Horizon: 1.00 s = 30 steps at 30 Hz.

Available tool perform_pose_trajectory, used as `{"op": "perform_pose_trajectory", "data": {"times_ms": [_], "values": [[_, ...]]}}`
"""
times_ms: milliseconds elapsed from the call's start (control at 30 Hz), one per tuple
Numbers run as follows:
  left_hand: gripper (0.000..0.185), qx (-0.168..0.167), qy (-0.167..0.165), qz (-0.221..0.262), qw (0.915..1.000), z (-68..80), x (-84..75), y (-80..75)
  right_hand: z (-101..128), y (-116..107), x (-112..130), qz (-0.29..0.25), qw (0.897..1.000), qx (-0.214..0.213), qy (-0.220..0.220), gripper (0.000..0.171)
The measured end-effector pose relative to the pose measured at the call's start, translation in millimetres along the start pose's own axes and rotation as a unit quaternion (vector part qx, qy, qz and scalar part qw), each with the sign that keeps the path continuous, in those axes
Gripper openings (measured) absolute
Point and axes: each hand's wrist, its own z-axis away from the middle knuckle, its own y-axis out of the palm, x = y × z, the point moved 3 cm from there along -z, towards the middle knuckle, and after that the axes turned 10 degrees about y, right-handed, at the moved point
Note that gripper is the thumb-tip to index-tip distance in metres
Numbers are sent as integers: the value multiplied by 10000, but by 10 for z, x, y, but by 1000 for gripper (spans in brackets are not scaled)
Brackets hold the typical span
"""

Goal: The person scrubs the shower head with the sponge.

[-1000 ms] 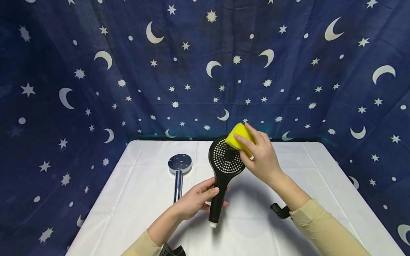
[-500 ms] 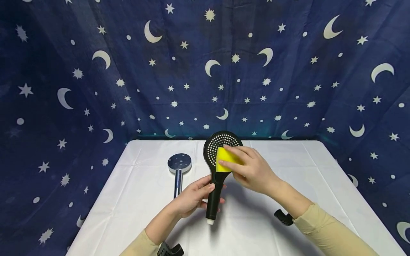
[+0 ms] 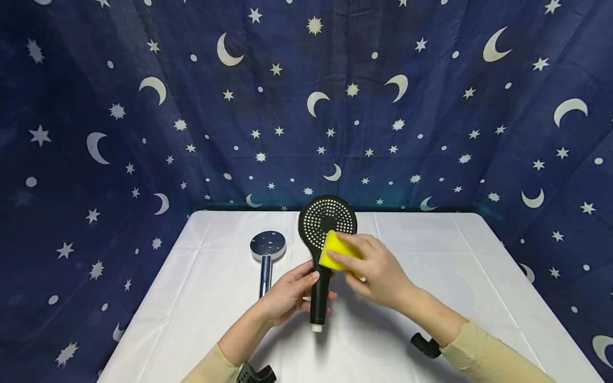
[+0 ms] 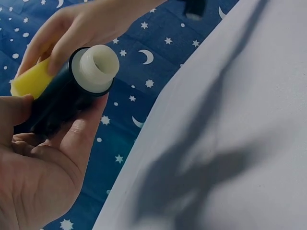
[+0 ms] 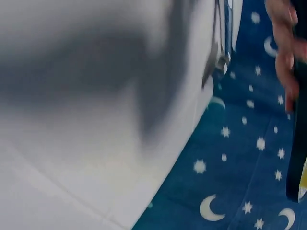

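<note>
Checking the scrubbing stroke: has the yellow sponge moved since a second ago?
Yes. The yellow sponge slid down the black shower head, from its top rim toward the handle, nearer the person.

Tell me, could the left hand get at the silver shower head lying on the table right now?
Probably not at once: the left hand grips the black shower head by its handle. The silver shower head lies close by on its left, with nothing between.
</note>
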Motion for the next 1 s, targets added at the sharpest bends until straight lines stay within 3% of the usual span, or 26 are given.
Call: {"op": "perform_pose_trajectory", "data": {"times_ms": [100,200,400,500,667,867,1000], "values": [[49,12,36,41,10000,3,-5,-19,53,29,65,-49,9995,149,-257,48],[49,20,3,-4,10000,15,-11,-29,33,-23,-40,118,9995,157,-263,47],[51,-6,-40,46,10000,24,-21,-23,-16,-196,-400,511,9970,-480,327,44],[51,-37,-41,95,9999,28,-22,-17,9,-222,-466,549,9944,-637,643,42],[50,-119,63,154,9998,30,-16,-20,99,-127,-276,377,9948,-638,698,42],[48,-69,147,298,9994,18,-28,-6,188,42,125,8,9987,-454,235,41],[49,-57,123,270,9995,32,-35,2,160,-7,34,173,9988,-425,162,41]]}}
